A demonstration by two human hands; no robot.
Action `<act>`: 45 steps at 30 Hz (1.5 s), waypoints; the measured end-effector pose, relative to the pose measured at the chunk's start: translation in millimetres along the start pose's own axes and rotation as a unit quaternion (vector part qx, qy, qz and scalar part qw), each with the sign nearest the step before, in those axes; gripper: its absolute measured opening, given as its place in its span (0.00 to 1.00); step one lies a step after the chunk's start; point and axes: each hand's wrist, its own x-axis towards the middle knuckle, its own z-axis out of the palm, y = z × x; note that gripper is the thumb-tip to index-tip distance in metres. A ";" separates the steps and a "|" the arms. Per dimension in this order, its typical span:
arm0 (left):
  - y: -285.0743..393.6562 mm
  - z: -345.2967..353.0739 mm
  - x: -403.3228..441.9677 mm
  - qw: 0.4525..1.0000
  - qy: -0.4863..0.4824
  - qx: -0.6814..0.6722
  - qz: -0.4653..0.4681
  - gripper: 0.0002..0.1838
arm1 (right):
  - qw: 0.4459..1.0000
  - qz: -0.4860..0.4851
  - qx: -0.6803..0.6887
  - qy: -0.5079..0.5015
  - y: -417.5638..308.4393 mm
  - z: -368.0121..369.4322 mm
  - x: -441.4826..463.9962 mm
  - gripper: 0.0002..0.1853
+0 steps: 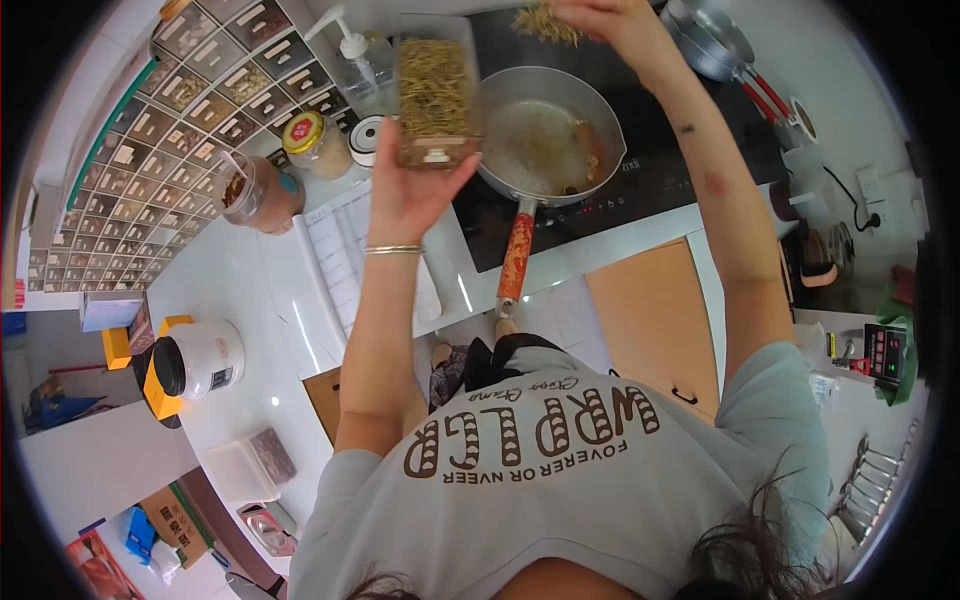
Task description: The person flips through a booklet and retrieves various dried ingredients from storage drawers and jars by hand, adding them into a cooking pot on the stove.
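Head view: dried herb (548,25) pinched by right hand (612,20), top edge, beyond pan (535,108); box (440,154), long axis up frame, clasped by left hand (418,190), nearer pan in frame.

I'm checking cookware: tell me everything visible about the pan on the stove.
The pan is round, grey and metal-looking, with a small lip on its right rim. Its mottled red-orange handle ends in a metal loop and points toward the person. It sits upright on the black stove, holding brownish bits in what looks like shallow liquid. Neither the left hand nor the right hand touches it.
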 end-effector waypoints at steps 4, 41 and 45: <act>24.9 -18.6 -30.4 0.998 0.043 0.013 0.040 0.35 | 0.878 -0.140 -0.453 -0.071 87.2 20.0 -56.3 0.12; 120.6 -224.3 -295.8 0.948 0.275 -0.055 0.152 0.30 | 0.883 -0.367 -0.161 -0.244 -29.5 741.9 47.0 0.04; 118.0 -224.7 -318.1 0.947 0.286 -0.049 0.140 0.29 | 0.907 -0.302 -0.186 -0.227 -50.2 754.0 38.8 0.05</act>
